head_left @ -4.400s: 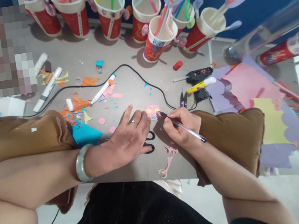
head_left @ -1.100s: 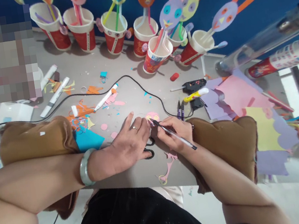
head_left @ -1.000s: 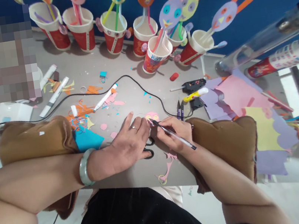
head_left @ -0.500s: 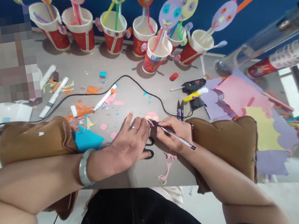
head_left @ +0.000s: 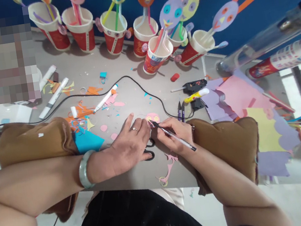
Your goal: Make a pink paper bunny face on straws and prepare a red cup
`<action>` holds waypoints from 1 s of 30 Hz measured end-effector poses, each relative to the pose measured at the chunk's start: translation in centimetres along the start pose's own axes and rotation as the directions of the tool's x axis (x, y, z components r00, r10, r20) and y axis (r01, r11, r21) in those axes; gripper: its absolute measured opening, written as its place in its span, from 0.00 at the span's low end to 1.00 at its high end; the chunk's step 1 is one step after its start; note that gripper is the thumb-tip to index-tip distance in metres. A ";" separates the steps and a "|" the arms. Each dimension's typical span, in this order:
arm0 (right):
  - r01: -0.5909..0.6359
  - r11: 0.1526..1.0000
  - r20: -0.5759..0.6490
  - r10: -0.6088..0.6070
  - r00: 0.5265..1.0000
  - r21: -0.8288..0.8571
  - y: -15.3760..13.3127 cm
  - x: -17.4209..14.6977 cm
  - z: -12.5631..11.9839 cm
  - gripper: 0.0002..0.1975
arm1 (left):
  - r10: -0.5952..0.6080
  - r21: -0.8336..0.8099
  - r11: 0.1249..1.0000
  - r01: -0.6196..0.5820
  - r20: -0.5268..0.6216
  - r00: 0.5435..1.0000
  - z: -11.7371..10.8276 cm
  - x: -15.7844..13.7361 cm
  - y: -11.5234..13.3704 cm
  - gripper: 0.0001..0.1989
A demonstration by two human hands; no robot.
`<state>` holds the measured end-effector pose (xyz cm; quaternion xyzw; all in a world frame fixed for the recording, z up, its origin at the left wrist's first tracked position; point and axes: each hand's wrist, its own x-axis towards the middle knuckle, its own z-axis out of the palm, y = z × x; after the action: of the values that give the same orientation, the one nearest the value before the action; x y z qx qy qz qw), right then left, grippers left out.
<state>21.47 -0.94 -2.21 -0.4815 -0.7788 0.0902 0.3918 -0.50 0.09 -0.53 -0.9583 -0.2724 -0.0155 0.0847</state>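
Observation:
A ballpoint pen [head_left: 181, 141] with a clear barrel and black grip is pinched in my right hand [head_left: 174, 134]. Its tip meets a small pink paper face [head_left: 153, 116] with yellow eyes, lying on the table. My left hand [head_left: 125, 147] lies palm down at the face's left edge, its fingertips on or beside the paper and partly covering it. Below those fingers, the black scissors handles [head_left: 151, 154] show; the rest of the scissors is hidden. Pink paper offcuts [head_left: 169, 170] lie nearer the table's front edge.
Red paper cups [head_left: 115, 39] with paper animal heads on straws line the back. A glue gun [head_left: 194, 86], its black cable and a yellow pen [head_left: 196, 95] lie right of centre. Brown cushions [head_left: 229, 146] flank my arms. Coloured paper [head_left: 262, 126] lies right, scraps [head_left: 82, 112] and white markers left.

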 end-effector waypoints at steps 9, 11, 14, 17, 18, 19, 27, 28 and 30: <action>-0.036 0.999 0.015 0.036 0.999 -0.009 -0.1 0.0 0.1 0.03 | -0.003 0.008 1.000 0.004 -0.066 0.998 0.4 0.0 0.1 0.48; -0.036 0.999 0.016 0.036 0.999 -0.008 -0.1 0.0 0.0 0.04 | -0.005 0.002 1.000 0.005 -0.074 0.997 0.4 0.0 0.1 0.47; -0.035 0.999 0.015 0.035 0.999 -0.007 -0.2 0.0 0.0 0.03 | -0.007 -0.013 1.000 0.006 -0.065 0.998 0.3 0.0 0.1 0.48; -0.033 0.999 0.027 0.033 0.999 -0.015 -0.2 0.1 -0.1 0.03 | -0.019 -0.030 0.999 0.017 -0.043 0.999 0.1 0.0 0.1 0.48; -0.033 0.999 0.030 0.034 0.999 -0.019 -0.3 0.1 -0.1 0.02 | -0.021 -0.033 0.999 0.020 -0.039 0.999 0.0 0.0 0.1 0.48; -0.034 0.999 0.032 0.035 0.999 -0.022 -0.3 0.1 -0.2 0.02 | -0.022 -0.036 0.999 0.020 -0.037 0.999 0.1 0.0 0.1 0.48; -0.039 0.999 0.019 0.040 0.999 -0.036 -0.4 0.3 -0.2 0.02 | -0.016 -0.032 0.999 0.015 -0.048 0.999 0.5 0.0 0.2 0.47; -0.039 0.999 0.020 0.040 0.999 -0.037 -0.4 0.3 -0.2 0.02 | -0.013 -0.031 0.999 0.012 -0.044 0.999 0.5 -0.1 0.2 0.48; -0.042 0.998 0.025 0.043 0.999 -0.037 -0.4 0.3 -0.2 0.02 | -0.011 -0.032 0.999 0.010 -0.031 0.999 0.4 -0.1 0.1 0.47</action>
<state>21.25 -0.93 -1.69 -0.5037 -0.7750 0.0905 0.3708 -0.49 0.03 -0.90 -0.9577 -0.2758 -0.0353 0.0736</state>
